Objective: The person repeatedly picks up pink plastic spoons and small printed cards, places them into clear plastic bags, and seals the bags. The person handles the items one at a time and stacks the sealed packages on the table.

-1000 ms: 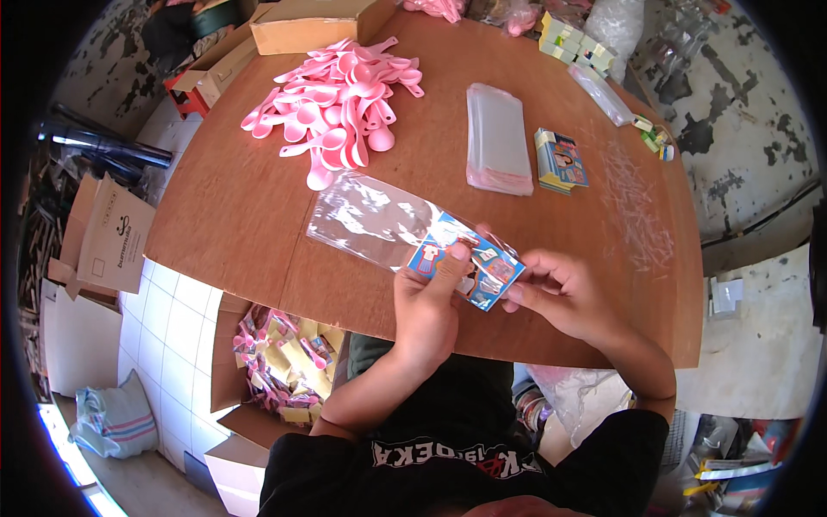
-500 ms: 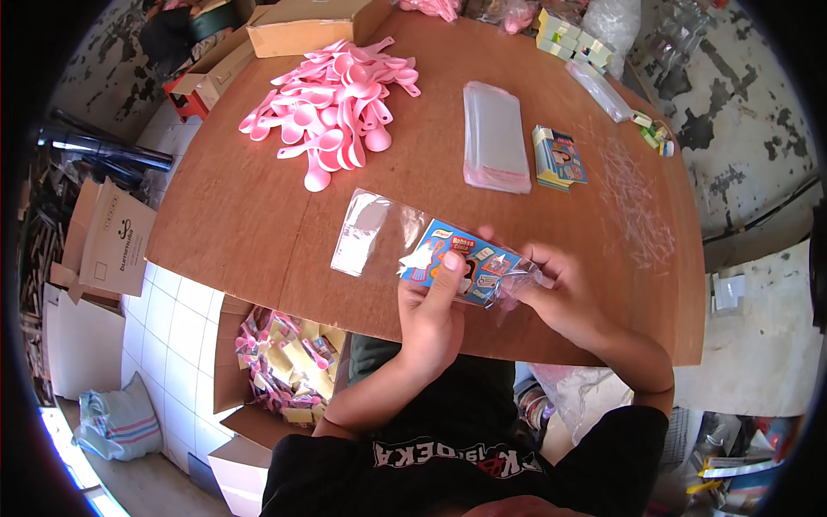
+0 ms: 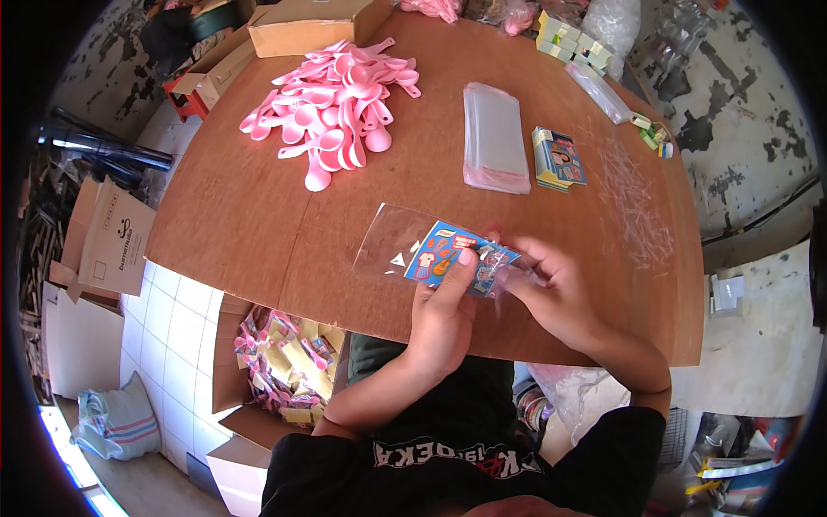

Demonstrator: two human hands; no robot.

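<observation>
- Clear bag (image 3: pixel 379 239) and blue card (image 3: pixel 425 264): above the table (image 3: pixel 250 224), long axis slanting rightward and slightly toward the person, flat end pointing left.
- Left hand (image 3: pixel 444 323): nearly closed, thumb clamping the card.
- Right hand (image 3: pixel 560 297): half-curled, pinching the bag's crumpled right end.

Small packing workshop. Brown wooden table (image 3: pixel 258 215) serves as bench: heap of pink spoons (image 3: pixel 345 90), stack of clear bags (image 3: pixel 497 142), stack of printed cards (image 3: pixel 562 157), all the same item in bulk. Blue card (image 3: pixel 435 255) and clear bag (image 3: pixel 379 243) held together over it. Open carton (image 3: pixel 229 375) beside the bench, full of pink and tan pieces. Brown carton (image 3: pixel 116 241) and woven sack (image 3: pixel 121 422) on the left, white tiled floor (image 3: pixel 177 323), peeling wall paint (image 3: pixel 732 112). Dark clutter (image 3: pixel 39 224) at far-left rim: maybe stock, too unclear to call.
</observation>
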